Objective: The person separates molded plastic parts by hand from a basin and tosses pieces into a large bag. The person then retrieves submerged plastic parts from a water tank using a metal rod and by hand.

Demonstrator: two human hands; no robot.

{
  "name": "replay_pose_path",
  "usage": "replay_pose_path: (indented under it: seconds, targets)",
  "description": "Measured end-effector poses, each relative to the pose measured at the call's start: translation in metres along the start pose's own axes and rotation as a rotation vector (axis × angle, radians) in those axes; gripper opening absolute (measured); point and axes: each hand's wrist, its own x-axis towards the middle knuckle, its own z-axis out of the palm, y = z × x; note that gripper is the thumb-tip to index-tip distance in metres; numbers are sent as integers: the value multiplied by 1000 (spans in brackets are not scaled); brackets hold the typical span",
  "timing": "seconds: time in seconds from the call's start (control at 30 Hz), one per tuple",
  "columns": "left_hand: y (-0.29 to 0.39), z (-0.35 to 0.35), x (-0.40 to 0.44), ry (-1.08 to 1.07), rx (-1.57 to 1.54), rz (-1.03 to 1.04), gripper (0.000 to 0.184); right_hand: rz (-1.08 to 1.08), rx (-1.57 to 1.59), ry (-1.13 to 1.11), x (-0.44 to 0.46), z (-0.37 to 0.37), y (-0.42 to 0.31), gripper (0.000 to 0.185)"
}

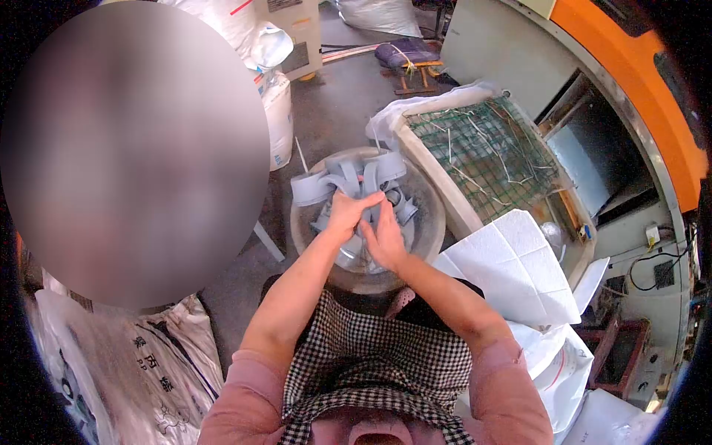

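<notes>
Largest item: machine [681, 137] with orange upper panels, to my right. Next, an open box [439, 178], green mesh [482, 152] across its top; white sheet packing [512, 267] lies near its near end. Blur covers a large patch on the left; contents there not legible.

Directly ahead of my lap: 1 round tub [429, 230], pale-walled, with grey pieces lying inside. The grey plastic moulding [389, 167] is at my fingers, over the tub. At least 2 broad curved bands show at its top, narrower strips running down between my hands. 2 thin pale rods [301, 157] stand up near the bands.

Left hand [348, 212]: closed on the narrow strips, thumb across. Right hand [386, 239]: fingers extended and close against the strips; cannot tell how firmly it grips, fingertips partly obscured.

Handling estimate: light, smooth, semi-stiff; bands probably flex slightly, thin rods likely snap under side load. Best hold: the gathered strips at mid-length, rods kept free of the fingers.
</notes>
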Motion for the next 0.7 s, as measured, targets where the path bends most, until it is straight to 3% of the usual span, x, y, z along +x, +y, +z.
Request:
replay_pose_path:
  seconds: [0.07, 0.13, 0.27, 0.33, 0.37, 0.43, 0.57, 0.67, 0.7]
  targets:
    - [-2, -4, 4, -15, 24, 46, 50, -5, 32, 5, 1, 3, 8, 61]
    - [8, -4, 1, -45, 67, 99, 49, -42, 424, 36, 9, 12, 19, 57]
    - [9, -7, 4, -67, 8, 123, 52, 36, 660, -47, 10, 0, 21, 55]
    - [21, -3, -3, -117, 49, 216, 52, -2, 203, -71, 8, -6, 20, 57]
    - [20, -6, -1, -120, 54, 216, 52, -1, 206, -66, 8, -6, 17, 57]
    - [17, -10, 0, -93, 396, 337, 53, 6, 133, -103, 0, -6, 13, 61]
    - [21, -6, -5, -24, 61, 112, 53, -76, 136, -206, 28, -30, 29, 61]
    - [21, -9, -7, -60, 167, 240, 54, -11, 132, -10, 51, -64, 32, 56]
    - [21, -8, -9, -68, 169, 237, 54, -144, -87, 100, 56, -71, 30, 54]
